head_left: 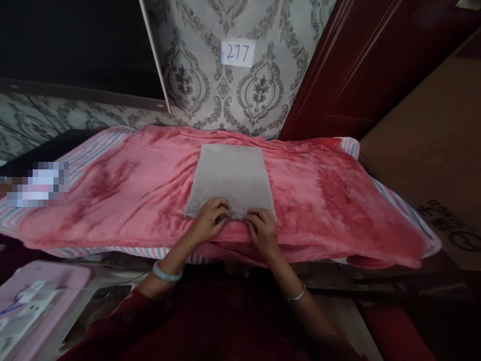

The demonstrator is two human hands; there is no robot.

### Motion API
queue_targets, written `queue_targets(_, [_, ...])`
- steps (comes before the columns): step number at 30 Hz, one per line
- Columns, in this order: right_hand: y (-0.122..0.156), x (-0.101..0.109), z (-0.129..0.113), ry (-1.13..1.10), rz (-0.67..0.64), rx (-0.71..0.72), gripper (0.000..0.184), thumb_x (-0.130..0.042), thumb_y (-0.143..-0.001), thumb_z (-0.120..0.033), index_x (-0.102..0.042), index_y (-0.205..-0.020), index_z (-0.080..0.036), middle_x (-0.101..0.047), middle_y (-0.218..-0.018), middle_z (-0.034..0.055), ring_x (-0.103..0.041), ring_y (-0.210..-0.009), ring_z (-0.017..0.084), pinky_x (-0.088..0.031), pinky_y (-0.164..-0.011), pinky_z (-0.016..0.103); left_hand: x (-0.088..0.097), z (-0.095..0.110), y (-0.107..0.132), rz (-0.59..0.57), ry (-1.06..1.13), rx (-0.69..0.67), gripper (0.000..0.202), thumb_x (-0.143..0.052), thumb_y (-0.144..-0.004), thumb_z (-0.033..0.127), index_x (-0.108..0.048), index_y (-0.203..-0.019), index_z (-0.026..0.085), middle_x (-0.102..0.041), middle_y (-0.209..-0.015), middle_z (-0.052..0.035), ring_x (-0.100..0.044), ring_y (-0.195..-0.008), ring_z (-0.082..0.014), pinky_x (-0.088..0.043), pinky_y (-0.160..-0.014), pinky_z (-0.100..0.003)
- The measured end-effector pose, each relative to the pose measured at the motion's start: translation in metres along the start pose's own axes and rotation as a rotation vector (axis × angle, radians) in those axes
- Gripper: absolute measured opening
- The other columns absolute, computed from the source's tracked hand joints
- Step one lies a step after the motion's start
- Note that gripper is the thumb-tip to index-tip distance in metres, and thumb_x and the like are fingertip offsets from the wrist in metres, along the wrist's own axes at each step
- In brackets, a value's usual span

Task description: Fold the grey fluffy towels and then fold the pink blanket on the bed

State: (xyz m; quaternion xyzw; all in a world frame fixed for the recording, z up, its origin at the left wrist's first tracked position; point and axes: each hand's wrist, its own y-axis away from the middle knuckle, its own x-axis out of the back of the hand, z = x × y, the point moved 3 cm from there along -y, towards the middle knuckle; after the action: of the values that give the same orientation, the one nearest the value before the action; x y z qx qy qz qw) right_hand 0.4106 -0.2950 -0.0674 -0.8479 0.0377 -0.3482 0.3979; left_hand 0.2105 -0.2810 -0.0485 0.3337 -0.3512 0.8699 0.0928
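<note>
A grey fluffy cloth [231,175] lies folded flat in the middle of a pink blanket [131,195]. My left hand [210,218] rests on the cloth's near left corner, fingers curled and pinching its edge. On the near right corner my right hand [263,229] does the same, fingers bent over the edge. Both hands sit close together at the cloth's near side. A pale bangle circles my left wrist and a thin bracelet my right.
The pink blanket covers a striped sheet [90,148] on a raised surface. Patterned wallpaper with a paper label "277" [238,52] stands behind. A dark red door [356,70] is at right, a cardboard box [432,165] beside it, a pink case [33,296] at lower left.
</note>
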Motion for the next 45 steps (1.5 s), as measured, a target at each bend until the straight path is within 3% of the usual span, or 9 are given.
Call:
queue_targets(3, [0.001, 0.011, 0.010, -0.041, 0.027, -0.036, 0.019, -0.053, -0.098, -0.024, -0.073, -0.098, -0.024, -0.069, -0.103, 0.0083, -0.062, -0.099, 0.023, -0.051, -0.089, 0.043, 0.017, -0.004, 0.000, 0.051, 0.014, 0.085, 0.015, -0.055, -0.092, 0.023, -0.069, -0.087, 0.020, -0.067, -0.107, -0.0084, -0.061, -0.104, -0.0219, -0.049, -0.093, -0.039])
queue_targets(8, [-0.003, 0.031, 0.050, 0.036, 0.164, -0.204, 0.028, -0.054, -0.096, -0.036, -0.069, -0.113, -0.020, -0.069, -0.114, 0.0127, -0.060, -0.109, 0.027, -0.049, -0.096, 0.048, 0.061, -0.038, 0.007, 0.364, -0.104, 0.395, 0.013, -0.060, -0.081, 0.029, -0.069, -0.085, 0.020, -0.071, -0.100, -0.0082, -0.063, -0.102, -0.0260, -0.045, -0.100, -0.044])
queue_targets(15, [-0.004, 0.016, 0.080, -0.036, 0.032, -0.447, 0.049, -0.048, -0.094, -0.046, -0.065, -0.128, -0.015, -0.070, -0.121, 0.0169, -0.063, -0.110, 0.030, -0.049, -0.098, 0.051, 0.076, -0.081, 0.017, 0.473, 0.481, 0.807, 0.051, -0.084, -0.056, 0.046, -0.066, -0.095, 0.019, -0.073, -0.097, -0.0079, -0.066, -0.094, -0.0249, -0.052, -0.086, -0.037])
queue_targets(20, [-0.004, 0.009, 0.081, 0.015, 0.001, -0.455, 0.054, -0.045, -0.094, -0.047, -0.065, -0.133, -0.016, -0.069, -0.126, 0.0166, -0.062, -0.116, 0.031, -0.046, -0.103, 0.052, 0.076, -0.089, -0.002, 0.459, 0.640, 0.839, 0.060, -0.092, -0.044, 0.043, -0.067, -0.093, 0.019, -0.072, -0.096, -0.0074, -0.067, -0.094, -0.0242, -0.051, -0.082, -0.033])
queue_targets(26, [-0.001, 0.008, 0.082, 0.045, -0.011, -0.471, 0.058, -0.043, -0.093, -0.050, -0.064, -0.135, -0.016, -0.068, -0.129, 0.0159, -0.061, -0.118, 0.033, -0.045, -0.104, 0.054, 0.073, -0.109, -0.025, 0.473, 0.821, 0.875, 0.063, -0.089, -0.052, 0.033, -0.064, -0.107, 0.018, -0.072, -0.081, -0.0019, -0.064, -0.069, -0.0178, -0.048, -0.064, -0.028])
queue_targets(29, [-0.001, 0.008, 0.081, 0.021, -0.017, -0.483, 0.061, -0.043, -0.092, -0.053, -0.064, -0.135, -0.015, -0.067, -0.132, 0.0166, -0.060, -0.120, 0.033, -0.045, -0.106, 0.054, 0.073, -0.125, -0.039, 0.488, 0.896, 0.921, 0.050, -0.084, -0.057, 0.022, -0.065, -0.103, 0.017, -0.071, -0.073, -0.0004, -0.062, -0.060, -0.0163, -0.047, -0.058, -0.026])
queue_targets(33, [-0.001, 0.009, 0.084, -0.015, -0.030, -0.497, 0.065, -0.047, -0.089, -0.057, -0.063, -0.136, -0.015, -0.066, -0.134, 0.0172, -0.060, -0.121, 0.034, -0.045, -0.106, 0.055, 0.071, -0.137, -0.055, 0.315, 1.024, 0.983, 0.029, -0.077, -0.061, 0.017, -0.070, -0.089, 0.014, -0.072, -0.071, -0.0050, -0.065, -0.060, -0.0187, -0.052, -0.060, -0.028])
queue_targets(40, [-0.007, 0.002, 0.093, -0.153, 0.018, -0.539, 0.068, -0.056, -0.081, -0.059, -0.064, -0.134, -0.016, -0.067, -0.131, 0.0170, -0.061, -0.121, 0.035, -0.046, -0.106, 0.055, 0.065, -0.135, -0.071, 0.220, 1.008, 1.049, 0.035, -0.082, -0.060, 0.021, -0.072, -0.093, 0.015, -0.075, -0.071, -0.0087, -0.069, -0.061, -0.0250, -0.058, -0.063, -0.036])
queue_targets(45, [-0.015, -0.007, 0.097, -0.319, 0.063, -0.553, 0.067, -0.062, -0.078, -0.056, -0.062, -0.134, -0.019, -0.068, -0.131, 0.0147, -0.063, -0.121, 0.031, -0.050, -0.104, 0.049, 0.055, -0.128, -0.085, 0.252, 0.967, 0.902, 0.042, -0.082, -0.058, 0.018, -0.071, -0.099, 0.015, -0.074, -0.071, -0.0068, -0.068, -0.063, -0.0244, -0.056, -0.064, -0.034])
